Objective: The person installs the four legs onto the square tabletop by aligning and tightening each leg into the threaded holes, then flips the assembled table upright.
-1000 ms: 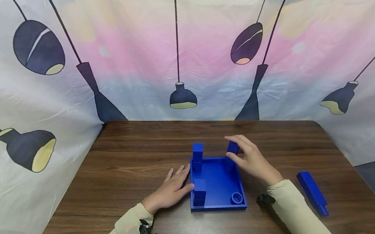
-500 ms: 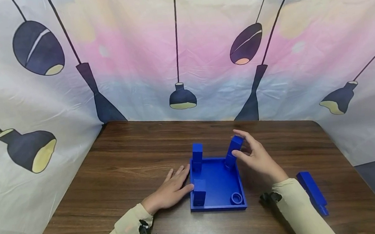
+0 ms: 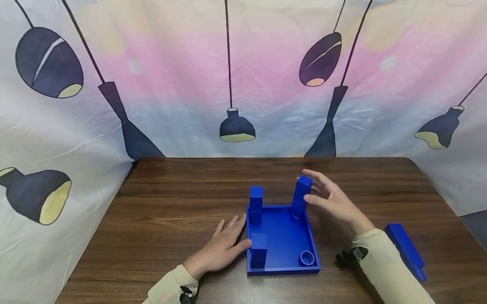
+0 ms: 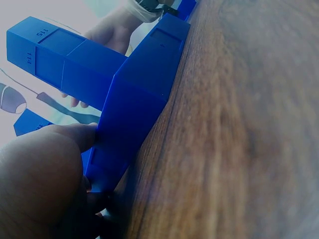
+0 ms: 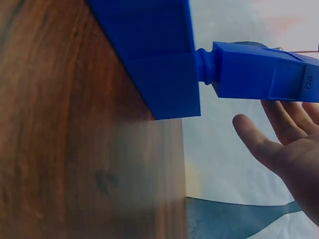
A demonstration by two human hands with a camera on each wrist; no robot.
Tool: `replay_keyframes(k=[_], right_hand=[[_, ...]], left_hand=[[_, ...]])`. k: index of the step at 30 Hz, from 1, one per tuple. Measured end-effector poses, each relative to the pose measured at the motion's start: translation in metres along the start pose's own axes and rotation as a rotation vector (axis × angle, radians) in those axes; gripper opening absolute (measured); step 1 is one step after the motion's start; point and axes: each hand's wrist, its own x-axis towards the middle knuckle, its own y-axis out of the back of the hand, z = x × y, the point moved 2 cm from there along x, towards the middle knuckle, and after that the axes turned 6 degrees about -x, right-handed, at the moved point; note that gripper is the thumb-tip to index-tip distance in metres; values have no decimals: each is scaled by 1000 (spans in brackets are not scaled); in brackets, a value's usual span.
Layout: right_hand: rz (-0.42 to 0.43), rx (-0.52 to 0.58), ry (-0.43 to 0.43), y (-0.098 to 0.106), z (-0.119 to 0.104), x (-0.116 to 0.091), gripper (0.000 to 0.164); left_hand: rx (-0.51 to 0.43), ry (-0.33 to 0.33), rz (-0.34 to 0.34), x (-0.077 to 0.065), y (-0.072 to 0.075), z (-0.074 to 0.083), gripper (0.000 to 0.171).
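The left hand fills the lower left, its thumb touching the wall of a blue tray. A blue post marked 115 juts from the tray; a second post is mostly hidden behind the hand. The right hand shows beyond, and a blurred wooden tabletop spans the right side

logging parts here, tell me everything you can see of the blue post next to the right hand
The post is blue, square-sided and plastic-looking, with a recessed panel and what looks like 128 marked on it. A narrower, ribbed round neck shows at its lower end, so it is probably not fully seated. It leans right in the far right corner of the tray. The right hand has fingers behind it, thumb tip apart; whether any finger touches it is unclear.
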Motion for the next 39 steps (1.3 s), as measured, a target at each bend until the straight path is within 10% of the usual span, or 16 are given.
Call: replay_keyframes(k=[39], right_hand=[[148, -59, -31, -8, 8, 3, 53]], left_hand=[[16, 9, 2, 1, -2, 0, 75]])
